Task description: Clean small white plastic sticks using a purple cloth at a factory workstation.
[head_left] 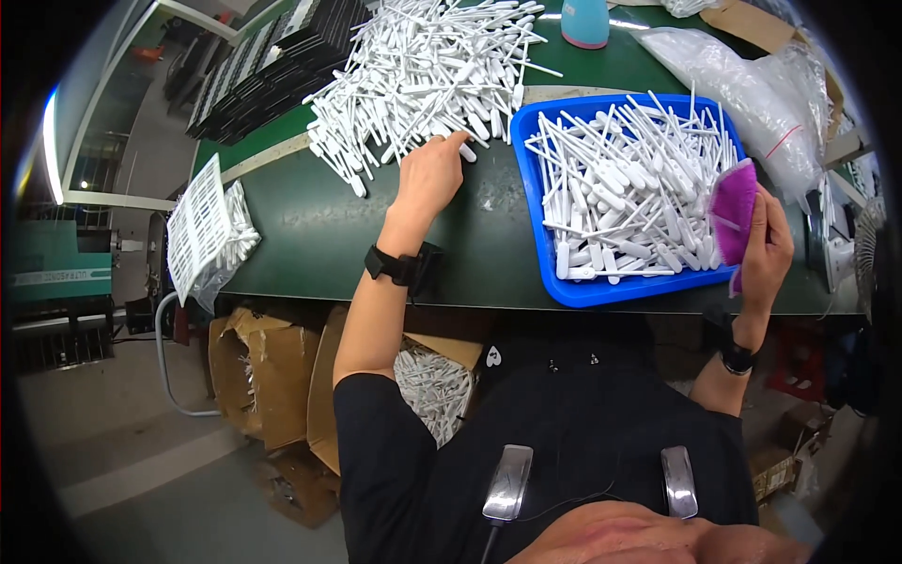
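Observation:
A large heap of white plastic sticks (423, 80), each with a thin stem and a wider flat end, lies at the far middle of the green table. My left hand (432, 174) is at the near edge of this heap, its fingers curled among the closest sticks; what is between the fingertips is hidden. On the right, a blue tray (575, 293) is full of similar white sticks (628, 188). My right hand (769, 244) grips a magenta cloth (733, 211) at the tray's right side, the cloth hanging partly over the rim.
Stacked black trays (272, 66) stand at the back left, and a white slotted rack (199, 230) leans against bagged sticks nearer. A blue bottle (584, 23) and clear plastic bags (742, 85) lie beyond the tray. Below the table, cardboard boxes (287, 385) hold more white pieces.

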`<state>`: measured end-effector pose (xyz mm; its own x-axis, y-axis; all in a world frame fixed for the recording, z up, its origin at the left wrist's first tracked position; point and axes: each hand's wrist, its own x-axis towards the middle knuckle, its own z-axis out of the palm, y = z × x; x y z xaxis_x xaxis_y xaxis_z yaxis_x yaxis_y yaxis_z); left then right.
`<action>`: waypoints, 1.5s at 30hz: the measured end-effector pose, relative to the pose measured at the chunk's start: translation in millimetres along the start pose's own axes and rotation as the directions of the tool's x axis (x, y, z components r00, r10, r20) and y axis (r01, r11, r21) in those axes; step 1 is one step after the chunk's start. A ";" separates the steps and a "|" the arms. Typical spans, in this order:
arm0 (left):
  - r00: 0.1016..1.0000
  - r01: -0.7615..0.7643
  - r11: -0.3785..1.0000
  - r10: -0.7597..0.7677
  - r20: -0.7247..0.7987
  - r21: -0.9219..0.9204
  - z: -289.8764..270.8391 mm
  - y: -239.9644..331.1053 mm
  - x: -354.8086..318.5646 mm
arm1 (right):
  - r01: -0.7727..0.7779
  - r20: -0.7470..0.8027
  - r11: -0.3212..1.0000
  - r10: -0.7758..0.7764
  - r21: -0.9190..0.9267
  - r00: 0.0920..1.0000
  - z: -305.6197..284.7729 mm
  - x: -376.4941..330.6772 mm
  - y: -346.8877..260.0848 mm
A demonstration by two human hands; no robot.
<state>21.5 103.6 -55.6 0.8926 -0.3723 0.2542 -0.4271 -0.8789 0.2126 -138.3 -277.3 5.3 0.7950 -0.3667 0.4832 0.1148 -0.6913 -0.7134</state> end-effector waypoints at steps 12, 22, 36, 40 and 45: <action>0.973 0.214 0.939 -0.228 -0.021 -0.269 -12.5 -2.2 -53.9 | -0.067 -0.078 0.742 0.159 0.667 0.984 13.0 -6.5 19.2; 0.881 0.287 -0.204 -0.328 0.342 -0.936 -29.3 55.0 -69.6 | -0.535 0.465 0.145 0.342 0.832 0.816 68.4 -20.4 -39.4; 0.894 0.340 -0.334 -0.174 0.413 -0.879 -23.9 127.0 -57.9 | -0.644 0.784 -0.470 0.201 0.603 0.587 108.1 -31.0 -21.4; 0.890 0.312 -0.437 -0.177 0.421 -0.844 -20.0 124.5 -59.6 | -0.636 0.783 -0.470 0.249 0.612 0.570 101.7 -32.2 -27.3; 0.885 0.281 -0.450 -0.220 0.411 -0.847 -16.5 120.0 -59.7 | -0.621 0.781 -0.482 0.282 0.617 0.557 98.6 -32.4 -27.7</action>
<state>-85.4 25.2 -29.7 0.9431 -0.2582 -0.2097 0.3213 0.5439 0.7752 -108.5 -184.9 -40.6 0.9403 0.0870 -0.3290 -0.1818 0.9457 -0.2695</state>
